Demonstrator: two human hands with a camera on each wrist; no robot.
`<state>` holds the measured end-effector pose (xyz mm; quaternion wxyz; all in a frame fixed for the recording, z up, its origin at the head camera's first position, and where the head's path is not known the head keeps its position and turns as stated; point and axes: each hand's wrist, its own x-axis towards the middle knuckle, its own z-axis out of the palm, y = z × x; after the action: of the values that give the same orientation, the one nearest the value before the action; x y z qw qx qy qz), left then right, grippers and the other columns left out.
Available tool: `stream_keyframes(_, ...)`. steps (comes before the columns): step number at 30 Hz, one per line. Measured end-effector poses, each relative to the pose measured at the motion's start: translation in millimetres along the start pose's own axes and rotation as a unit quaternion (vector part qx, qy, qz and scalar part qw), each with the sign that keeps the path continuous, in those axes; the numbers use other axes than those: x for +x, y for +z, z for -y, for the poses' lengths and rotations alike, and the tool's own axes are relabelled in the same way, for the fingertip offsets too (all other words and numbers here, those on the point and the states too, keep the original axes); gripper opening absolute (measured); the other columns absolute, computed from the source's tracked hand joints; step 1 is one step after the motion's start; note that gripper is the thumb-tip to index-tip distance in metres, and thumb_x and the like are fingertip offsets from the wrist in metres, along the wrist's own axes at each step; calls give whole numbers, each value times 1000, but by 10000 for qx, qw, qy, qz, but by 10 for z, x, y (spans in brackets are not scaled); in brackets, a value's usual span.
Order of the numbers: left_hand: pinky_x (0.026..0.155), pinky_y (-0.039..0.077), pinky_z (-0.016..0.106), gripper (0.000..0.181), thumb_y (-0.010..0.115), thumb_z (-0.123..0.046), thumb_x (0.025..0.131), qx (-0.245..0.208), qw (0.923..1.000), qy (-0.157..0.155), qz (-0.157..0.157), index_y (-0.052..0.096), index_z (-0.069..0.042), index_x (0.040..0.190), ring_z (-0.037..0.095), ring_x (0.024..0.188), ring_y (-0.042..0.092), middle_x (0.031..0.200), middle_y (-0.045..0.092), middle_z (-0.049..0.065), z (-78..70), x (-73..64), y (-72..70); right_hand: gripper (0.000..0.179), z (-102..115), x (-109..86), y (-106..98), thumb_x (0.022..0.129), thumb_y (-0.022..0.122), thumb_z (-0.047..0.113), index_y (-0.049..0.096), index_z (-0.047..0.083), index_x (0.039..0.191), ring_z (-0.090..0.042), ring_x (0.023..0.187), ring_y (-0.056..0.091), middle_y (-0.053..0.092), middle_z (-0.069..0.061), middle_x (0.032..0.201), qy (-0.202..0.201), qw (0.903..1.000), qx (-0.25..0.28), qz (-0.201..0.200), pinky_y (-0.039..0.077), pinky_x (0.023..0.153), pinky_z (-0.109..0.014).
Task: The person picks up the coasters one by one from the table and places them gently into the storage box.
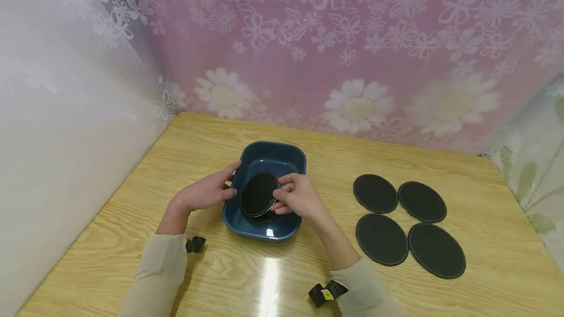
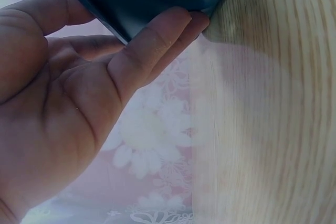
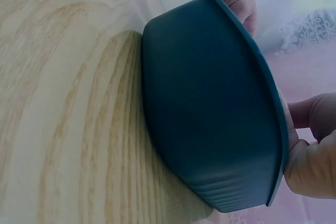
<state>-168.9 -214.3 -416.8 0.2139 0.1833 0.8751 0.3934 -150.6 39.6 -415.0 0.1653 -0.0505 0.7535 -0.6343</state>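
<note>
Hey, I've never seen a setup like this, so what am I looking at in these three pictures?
No robot here: just a person's bare left hand and right hand. The wide picture comes from a camera on the head, looking down. The other two come from wrist cameras: one shows the left hand against a dark blue container, the other that container's outer side. The container stands on a wooden table, with four black discs lying to its right. The left hand touches the container's left side; the right hand pinches another black disc, tilted inside the container.
</note>
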Motion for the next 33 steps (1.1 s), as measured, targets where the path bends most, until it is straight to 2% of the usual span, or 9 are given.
stream_keyframes(8,95,50,46,70,46,-13,104,-49,10000,-20,7,5,-7,161,42,128,51,154,32,28,14,21,2,39,-14,28,19,93,62,-5,51,-15,129,-26,66,73,68,-26,96,126,9998,-103,-99,58,57,-32)
stream_keyframes(19,94,50,45,70,46,-12,104,-19,10000,-45,-6,5,-7,160,40,126,53,152,35,28,-25,3,11,40,3,35,22,93,63,-5,51,-15,130,-25,66,73,69,-26,98,261,9994,-181,-157,58,57,-30)
stream_keyframes(27,96,49,46,70,46,-12,104,-2,10000,-37,-5,5,-7,160,41,127,52,152,35,28,-14,17,15,44,19,-21,-21,95,63,0,49,-15,134,-26,73,73,69,-23,101,376,9983,-436,-60,59,60,-30)
stream_keyframes(33,96,48,46,70,47,-12,104,17,10000,-52,-4,5,-7,160,41,128,51,153,34,28,-18,11,3,40,31,-81,-59,95,64,3,55,-12,130,-26,79,73,70,-19,101,340,9967,-718,-140,59,63,-32)
